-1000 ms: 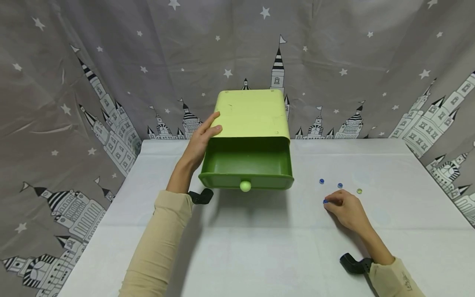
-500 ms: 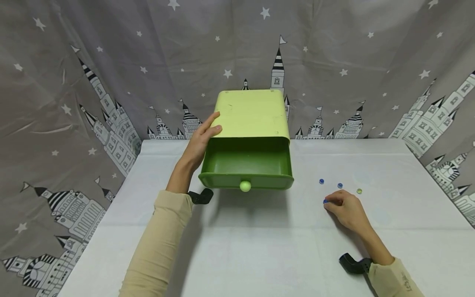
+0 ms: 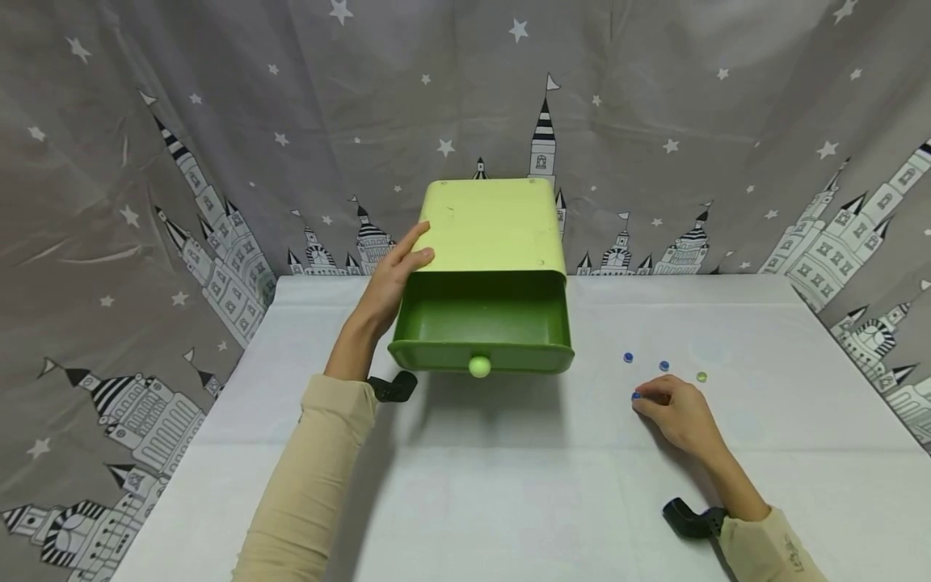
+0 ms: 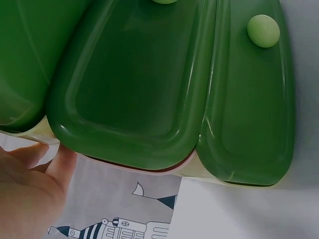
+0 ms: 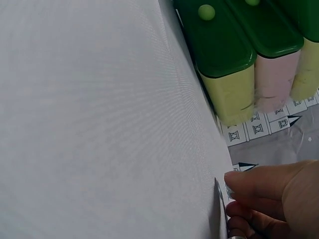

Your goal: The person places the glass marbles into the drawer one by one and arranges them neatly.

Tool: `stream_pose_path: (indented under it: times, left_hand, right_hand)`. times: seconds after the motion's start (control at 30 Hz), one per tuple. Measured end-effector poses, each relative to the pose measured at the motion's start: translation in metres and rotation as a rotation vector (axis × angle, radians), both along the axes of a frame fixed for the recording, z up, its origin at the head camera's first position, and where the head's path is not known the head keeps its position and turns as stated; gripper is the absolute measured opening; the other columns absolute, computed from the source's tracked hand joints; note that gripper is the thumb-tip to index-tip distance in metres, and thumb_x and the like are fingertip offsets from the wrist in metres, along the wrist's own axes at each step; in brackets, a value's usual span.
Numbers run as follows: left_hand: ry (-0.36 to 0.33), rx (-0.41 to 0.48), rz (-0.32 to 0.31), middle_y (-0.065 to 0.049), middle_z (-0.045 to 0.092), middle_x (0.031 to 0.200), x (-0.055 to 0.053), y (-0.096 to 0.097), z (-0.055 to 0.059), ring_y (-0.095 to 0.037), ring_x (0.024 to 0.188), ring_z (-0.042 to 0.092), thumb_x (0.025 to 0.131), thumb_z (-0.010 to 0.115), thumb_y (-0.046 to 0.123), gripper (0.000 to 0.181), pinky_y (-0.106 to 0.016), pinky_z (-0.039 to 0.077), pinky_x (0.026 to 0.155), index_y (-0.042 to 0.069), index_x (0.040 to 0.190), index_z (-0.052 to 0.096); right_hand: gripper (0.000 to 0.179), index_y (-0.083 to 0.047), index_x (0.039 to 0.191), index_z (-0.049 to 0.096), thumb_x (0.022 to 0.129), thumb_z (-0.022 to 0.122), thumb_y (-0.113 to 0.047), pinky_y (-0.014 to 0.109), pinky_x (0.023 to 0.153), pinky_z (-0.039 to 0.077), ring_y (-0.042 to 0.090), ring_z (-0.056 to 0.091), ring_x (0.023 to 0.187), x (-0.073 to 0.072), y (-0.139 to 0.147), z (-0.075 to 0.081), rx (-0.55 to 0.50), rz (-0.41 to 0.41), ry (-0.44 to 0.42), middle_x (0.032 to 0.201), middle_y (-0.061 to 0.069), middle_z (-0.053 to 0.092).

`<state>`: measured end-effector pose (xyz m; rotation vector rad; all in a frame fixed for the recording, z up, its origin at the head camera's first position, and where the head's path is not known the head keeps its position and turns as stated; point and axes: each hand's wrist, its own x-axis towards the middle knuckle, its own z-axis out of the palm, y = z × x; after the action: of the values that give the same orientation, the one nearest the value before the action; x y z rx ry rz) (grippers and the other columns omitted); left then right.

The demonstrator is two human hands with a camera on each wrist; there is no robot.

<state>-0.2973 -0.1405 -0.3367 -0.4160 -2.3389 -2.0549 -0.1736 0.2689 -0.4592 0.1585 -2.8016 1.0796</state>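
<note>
One tiny blue piece [image 3: 636, 396] pinched in our R grip [image 3: 680, 412], might ping off w/ uneven squeeze; L grip [image 3: 385, 289], fingers extended, touches drawer unit [image 3: 490, 226].

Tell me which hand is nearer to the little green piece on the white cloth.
The right hand, just to the near left of the green piece. The left hand is much farther left, touching the drawer box.

Left hand [image 3: 384, 283], right hand [image 3: 680, 411]: bare. Left sleeve [image 3: 309, 477] long, beige, wrinkled; right sleeve [image 3: 765, 546] beige, dark marking [image 3: 793, 554] near cuff. Black curved left wrist mount [image 3: 393, 387], matching right wrist mount [image 3: 687, 518].
</note>
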Motion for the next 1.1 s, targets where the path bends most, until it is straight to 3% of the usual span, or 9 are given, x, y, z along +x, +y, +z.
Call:
stream_pose_path:
  times: [0.27,0.4,0.53,0.73,0.93,1.1]
  left_hand:
    - [-0.002,-0.01,-0.009,0.004,0.018,0.163,-0.002,0.0,-0.003,-0.015,0.148,0.011,0.1,0.053,0.032,0.061,-0.043,0.007,0.118,0.024,0.156,0.032]
    - [-0.002,-0.015,-0.006,0.004,0.017,0.163,-0.002,-0.001,-0.003,-0.017,0.147,0.013,0.1,0.053,0.033,0.061,-0.044,0.006,0.118,0.024,0.157,0.032]
    - [-0.005,-0.009,-0.001,0.003,0.017,0.163,-0.001,-0.002,-0.002,-0.019,0.146,0.018,0.1,0.053,0.033,0.061,-0.045,0.007,0.118,0.025,0.157,0.032]
    - [-0.005,-0.005,-0.003,0.003,0.018,0.163,0.001,-0.002,0.0,-0.021,0.146,0.021,0.099,0.054,0.032,0.061,-0.044,0.008,0.118,0.024,0.157,0.032]
    - [0.001,-0.006,-0.006,0.003,0.017,0.163,0.001,-0.001,0.001,-0.019,0.147,0.016,0.1,0.054,0.032,0.061,-0.044,0.008,0.118,0.024,0.157,0.032]
    - [-0.002,-0.013,-0.015,0.003,0.016,0.163,0.002,-0.001,0.001,-0.019,0.147,0.015,0.1,0.054,0.032,0.062,-0.044,0.009,0.118,0.023,0.157,0.031]
  right_hand:
    - [0.019,0.005,0.104,0.072,0.088,0.072,-0.006,0.045,0.079,0.049,0.033,0.063,0.092,0.002,0.002,-0.003,-0.031,-0.033,-0.031,0.102,0.019,0.069]
    - [0.022,0.005,0.107,0.071,0.09,0.071,-0.01,0.036,0.079,0.05,0.031,0.063,0.094,0.001,0.001,0.002,-0.064,-0.038,-0.043,0.103,0.018,0.07]
    - [0.03,0.004,0.113,0.07,0.094,0.068,-0.02,0.025,0.073,0.049,0.025,0.061,0.097,0.002,0.001,0.014,-0.17,-0.035,-0.096,0.108,0.017,0.069]
    - [0.041,0.002,0.121,0.067,0.096,0.066,-0.031,0.02,0.085,0.044,0.01,0.054,0.106,0.004,0.002,0.037,-0.288,-0.055,-0.14,0.119,0.014,0.066]
    - [0.043,0.001,0.123,0.067,0.097,0.065,-0.033,0.02,0.08,0.046,0.003,0.057,0.098,0.005,0.005,0.061,-0.309,-0.055,-0.091,0.113,0.002,0.067]
    - [0.043,0.0,0.123,0.066,0.096,0.065,-0.034,0.027,0.074,0.048,0.007,0.056,0.096,0.004,0.007,0.071,-0.315,-0.068,-0.082,0.103,-0.012,0.068]
